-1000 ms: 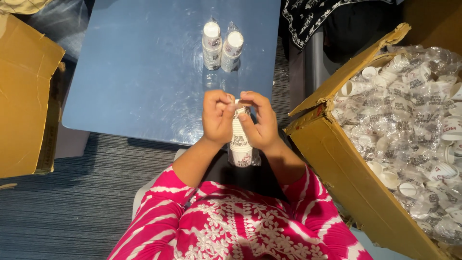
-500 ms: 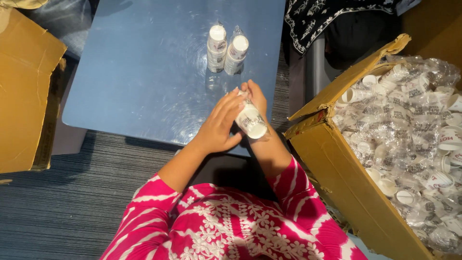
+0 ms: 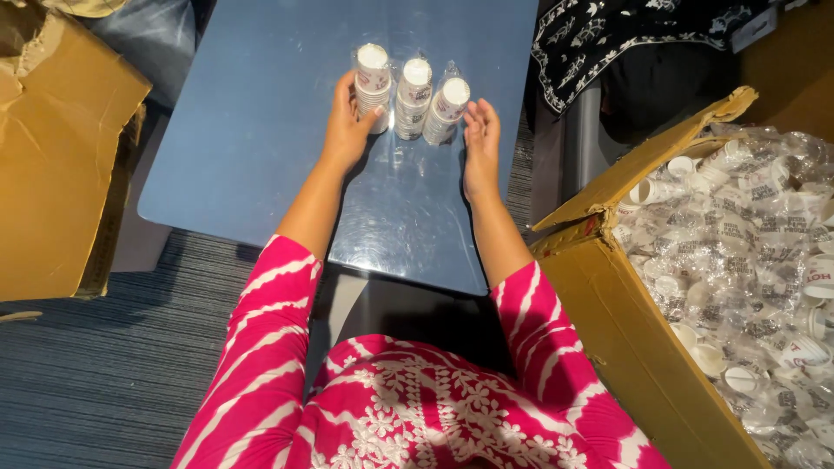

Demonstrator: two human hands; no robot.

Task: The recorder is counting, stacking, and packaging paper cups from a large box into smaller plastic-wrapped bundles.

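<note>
standing cup stacks (image 3: 413, 95) between hands

A single head-worn view looks steeply down from above the person's own lap, facing forward over both arms. The left hand (image 3: 347, 126) and right hand (image 3: 480, 143) lie in the upper middle, fairly near. A table (image 3: 261, 148) spreads beneath them; an open box (image 3: 643, 347) sits right of the right hand.

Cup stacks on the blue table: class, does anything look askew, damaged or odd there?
The three wrapped cup stacks stand in a row, but the right one leans right. The left hand touches the left stack; the right hand sits beside the leaning one. The cardboard box has a torn, bent flap.
</note>
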